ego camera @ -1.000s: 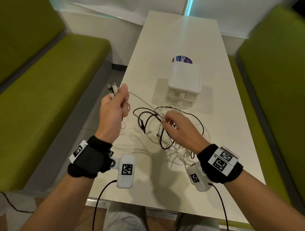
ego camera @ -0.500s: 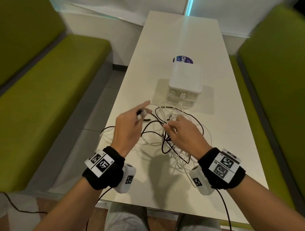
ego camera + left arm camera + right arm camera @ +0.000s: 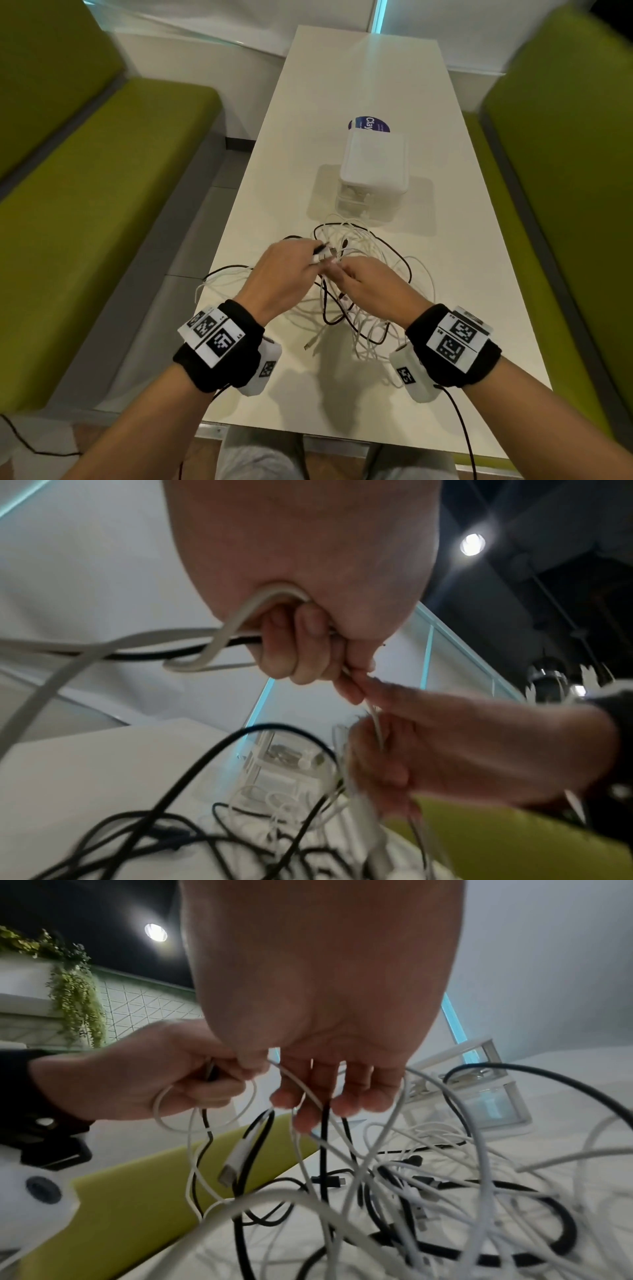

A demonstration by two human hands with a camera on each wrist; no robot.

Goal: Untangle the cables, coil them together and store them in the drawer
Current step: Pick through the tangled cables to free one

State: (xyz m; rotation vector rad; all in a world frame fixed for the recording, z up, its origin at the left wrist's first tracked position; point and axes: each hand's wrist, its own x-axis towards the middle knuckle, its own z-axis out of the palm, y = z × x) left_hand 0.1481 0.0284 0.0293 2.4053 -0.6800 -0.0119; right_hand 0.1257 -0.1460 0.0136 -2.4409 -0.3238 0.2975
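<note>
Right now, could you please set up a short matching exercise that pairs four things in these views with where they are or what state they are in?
Things:
1. left hand
2. right hand
3. drawer box
4. blue sticker

States:
a. partly hidden behind the box
b. pinches a white cable
c. grips several cable ends together
d. stands on the table, drawers closed

Pairs: 1-c, 2-b, 3-d, 4-a
</note>
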